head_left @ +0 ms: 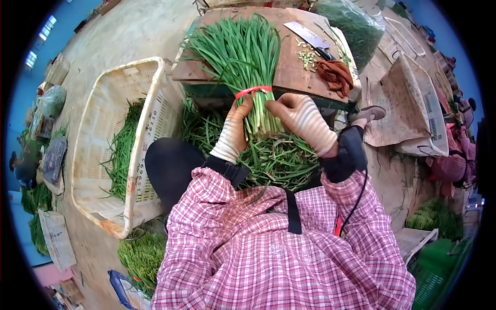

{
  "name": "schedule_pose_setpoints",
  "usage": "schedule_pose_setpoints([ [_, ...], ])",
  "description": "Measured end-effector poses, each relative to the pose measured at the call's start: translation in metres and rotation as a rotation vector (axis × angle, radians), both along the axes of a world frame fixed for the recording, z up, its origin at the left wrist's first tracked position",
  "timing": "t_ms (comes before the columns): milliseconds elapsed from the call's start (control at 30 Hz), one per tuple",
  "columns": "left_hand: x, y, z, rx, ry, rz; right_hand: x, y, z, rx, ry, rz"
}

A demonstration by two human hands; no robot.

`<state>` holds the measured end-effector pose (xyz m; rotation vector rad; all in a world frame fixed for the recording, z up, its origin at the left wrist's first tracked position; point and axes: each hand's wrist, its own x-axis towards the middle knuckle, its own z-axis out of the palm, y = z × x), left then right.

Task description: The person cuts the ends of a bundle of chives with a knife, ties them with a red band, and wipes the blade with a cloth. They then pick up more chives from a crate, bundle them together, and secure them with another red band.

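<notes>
A large bundle of green leafy stalks (240, 49) lies on the brown wooden board (206, 76), its pale cut ends over the near edge. A red band (253, 92) goes around it just above the ends. My left hand (235, 126), in a striped glove, is closed against the left side of the stalk ends below the band. On the right, my right hand (302, 116) has its fingers pinched together at the bundle's side near the band; what is between them is too small to tell. Loose green leaves (276, 163) lie beneath both hands.
A knife (309, 39), chopped bits (307, 57) and a brown cloth (336, 76) lie on the board's right side. A white crate (147, 116) with greens stands left, another crate (426, 103) right. Behind the board is a plastic bag (356, 31). People work at both far sides.
</notes>
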<state>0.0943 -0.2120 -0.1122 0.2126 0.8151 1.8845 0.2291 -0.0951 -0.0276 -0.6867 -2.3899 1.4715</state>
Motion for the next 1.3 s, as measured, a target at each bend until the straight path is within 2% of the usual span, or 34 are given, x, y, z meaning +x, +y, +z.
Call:
schedule_pose_setpoints([
  [67, 0.004, 0.001, 0.005, -0.005, 0.026, 0.033, -0.009, -0.001, -0.005, 0.256, -0.182, 0.007],
  [100, 0.005, 0.001, 0.005, 0.006, 0.035, 0.041, -0.011, -0.002, -0.011, 0.213, -0.097, 0.012],
  [200, 0.005, 0.000, 0.006, 0.035, 0.011, 0.033, -0.008, 0.008, -0.011, -0.325, -0.012, 0.040],
  [333, 0.001, -0.002, 0.005, 0.050, -0.036, -0.016, 0.025, 0.002, 0.010, -0.477, 0.212, 0.240],
  [400, -0.006, -0.004, 0.003, 0.073, -0.100, -0.085, 0.040, -0.007, 0.042, -0.337, -0.065, 0.608],
  [500, -0.014, -0.007, 0.010, 0.069, -0.057, -0.079, 0.057, -0.008, 0.046, -0.109, -0.389, 0.973],
  [533, -0.013, -0.007, 0.011, 0.059, -0.046, -0.073, 0.056, 0.007, 0.022, 0.372, -0.485, 0.883],
  [600, -0.014, -0.004, 0.006, 0.056, -0.027, -0.059, 0.043, 0.022, -0.006, 0.767, -0.009, 0.242],
  [667, -0.015, 0.000, -0.003, 0.051, -0.004, -0.035, 0.016, 0.018, 0.001, 0.249, 0.155, 0.118],
  [700, -0.015, 0.002, -0.008, 0.042, 0.014, -0.022, 0.007, 0.005, 0.011, 0.212, 0.112, 0.057],
  [733, -0.014, 0.002, -0.008, 0.031, 0.031, -0.010, 0.001, -0.007, 0.024, 0.331, -0.088, 0.026],
  [800, -0.015, 0.000, -0.005, 0.057, -0.020, -0.037, -0.011, -0.002, -0.006, 0.276, -0.064, 0.000],
  [867, -0.014, -0.001, -0.005, 0.056, 0.012, -0.022, -0.011, 0.008, -0.012, -0.215, -0.024, -0.001],
  [900, -0.015, -0.001, -0.004, 0.059, 0.002, -0.040, -0.005, 0.007, -0.004, -0.364, 0.016, 0.005],
  [967, -0.014, -0.002, -0.004, 0.047, 0.000, -0.037, 0.006, 0.011, 0.004, -0.484, 0.006, 0.129],
  [1000, -0.014, -0.001, -0.003, 0.047, -0.001, -0.029, 0.009, 0.009, 0.010, -0.535, -0.006, 0.171],
  [1033, -0.014, 0.000, -0.003, 0.052, 0.003, -0.029, 0.006, 0.006, 0.015, -0.407, -0.024, 0.052],
  [1133, -0.007, -0.001, 0.005, 0.035, 0.025, -0.042, -0.019, 0.009, 0.005, -0.002, -0.116, -0.038],
  [1167, -0.005, 0.000, 0.012, -0.007, 0.041, -0.020, -0.025, 0.010, 0.004, 0.230, -0.165, -0.002],
  [1267, -0.009, -0.004, 0.013, -0.001, 0.006, -0.081, -0.023, 0.009, 0.023, -0.266, -0.164, 0.042],
  [1300, -0.009, -0.003, 0.012, -0.007, 0.025, -0.059, -0.022, 0.012, 0.017, -0.376, -0.091, 0.037],
])
